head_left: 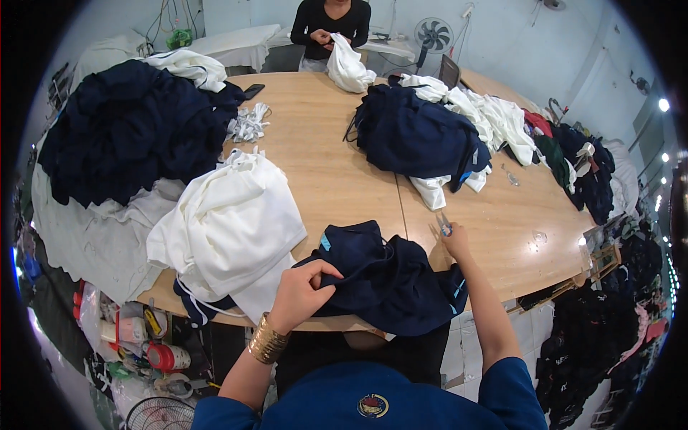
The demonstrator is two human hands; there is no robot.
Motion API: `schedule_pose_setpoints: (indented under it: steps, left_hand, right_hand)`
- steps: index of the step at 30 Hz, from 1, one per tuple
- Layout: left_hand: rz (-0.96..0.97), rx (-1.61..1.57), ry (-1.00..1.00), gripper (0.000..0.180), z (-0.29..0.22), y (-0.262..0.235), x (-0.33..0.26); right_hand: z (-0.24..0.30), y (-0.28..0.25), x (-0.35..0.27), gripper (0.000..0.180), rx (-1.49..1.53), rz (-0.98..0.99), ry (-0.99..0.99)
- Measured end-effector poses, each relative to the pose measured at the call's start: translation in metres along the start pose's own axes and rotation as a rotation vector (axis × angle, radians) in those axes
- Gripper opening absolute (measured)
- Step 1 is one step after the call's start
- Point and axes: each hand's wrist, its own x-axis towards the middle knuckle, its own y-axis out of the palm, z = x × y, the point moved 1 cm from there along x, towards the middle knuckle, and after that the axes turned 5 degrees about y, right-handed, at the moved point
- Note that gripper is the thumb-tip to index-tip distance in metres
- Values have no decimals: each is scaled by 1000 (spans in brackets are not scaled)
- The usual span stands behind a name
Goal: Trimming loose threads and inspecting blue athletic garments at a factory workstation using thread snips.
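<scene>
A navy garment [387, 276] with light-blue tabs lies bunched at the table's near edge, in front of me. My left hand [301, 290], with a wide gold bracelet at its wrist, pinches the garment's left side between thumb and fingers. To the right of the garment, over the table, my right hand [454, 240] is closed on small scissors [445, 226] with blue finger loops. Their blades point away from me, towards the pile at the far right. A white garment heap [233, 215] lies just left of my left hand.
A large navy pile [136, 132] fills the far left, beside white cloth scraps [249, 123]. Another navy bundle [416, 136] lies at centre right, with white garments [494, 118] behind it. Across the wooden table [315, 143], a person in black [333, 29] handles white cloth.
</scene>
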Motion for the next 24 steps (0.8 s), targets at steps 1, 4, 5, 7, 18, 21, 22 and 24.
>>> schedule_pose_setpoints:
  steps: [1,4,5,7,18,21,22,24]
  left_hand:
    - [-47,-12,21,18,-2,-1,0]
    - [-117,-15,61,19,-11,-7,-1]
    - [-99,-56,86,20,-12,-8,-1]
    - [-79,-143,116,22,-13,-9,-1]
    - [-224,-560,387,18,-54,-36,6]
    - [-48,-372,377,22,-70,-19,10]
    - [100,-231,417,24,-80,-9,14]
    - [276,-81,607,30,-105,24,25]
  right_hand:
    - [1,3,-1,41,33,33,100]
    - [29,-20,-17,45,32,111,-72]
    - [46,-31,-26,49,195,196,-149]
    - [88,-50,-54,61,450,402,-259]
    - [141,-86,-179,36,342,1371,-340]
    - [156,-126,-190,40,649,745,-636]
    - [163,-140,-197,40,660,728,-602]
    - [169,-158,-218,42,624,791,-498]
